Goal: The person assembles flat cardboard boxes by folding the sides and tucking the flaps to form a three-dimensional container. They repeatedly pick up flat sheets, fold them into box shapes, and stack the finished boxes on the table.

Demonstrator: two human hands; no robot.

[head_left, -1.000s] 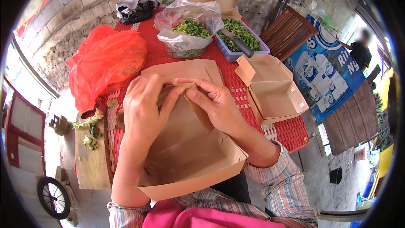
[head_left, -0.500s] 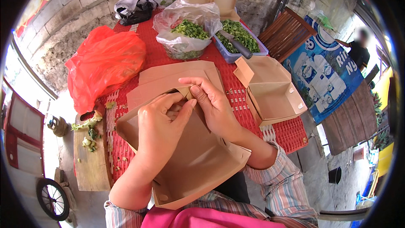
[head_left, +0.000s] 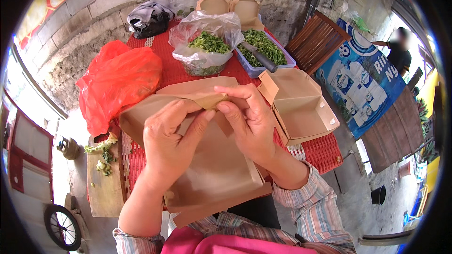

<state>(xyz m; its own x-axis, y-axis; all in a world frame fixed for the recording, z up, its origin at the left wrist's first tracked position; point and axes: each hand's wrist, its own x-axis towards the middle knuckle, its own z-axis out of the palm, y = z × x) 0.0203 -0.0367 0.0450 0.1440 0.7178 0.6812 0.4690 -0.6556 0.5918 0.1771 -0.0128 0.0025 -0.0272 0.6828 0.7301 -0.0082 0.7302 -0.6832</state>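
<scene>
A partly folded brown cardboard food box (head_left: 202, 160) spreads out between my forearms, above the near side of the table. My left hand (head_left: 176, 134) pinches the edge of a raised flap at its far side. Thumb and fingers of my right hand (head_left: 245, 117) grip the same flap close by, where the card bends. Flat brown cardboard sheets (head_left: 188, 86) lie under and beyond my hands. To the right stands an opened, folded cardboard box (head_left: 303, 115) with its lid up. The box's underside is hidden from view.
Chopped greens fill a clear plastic bag (head_left: 207, 42) and a blue-rimmed tub (head_left: 252, 69); a knife (head_left: 259, 57) rests across the tub. A red plastic bag (head_left: 117, 84) sits left, near a wooden board (head_left: 106, 193) with vegetable scraps. Beyond the table are a wooden chair (head_left: 318, 42) and a person (head_left: 399, 54).
The box has tilted and its near side has opened out flatter. Both hands have shifted slightly, still gripping the flap, which now shows more of its length between them.
</scene>
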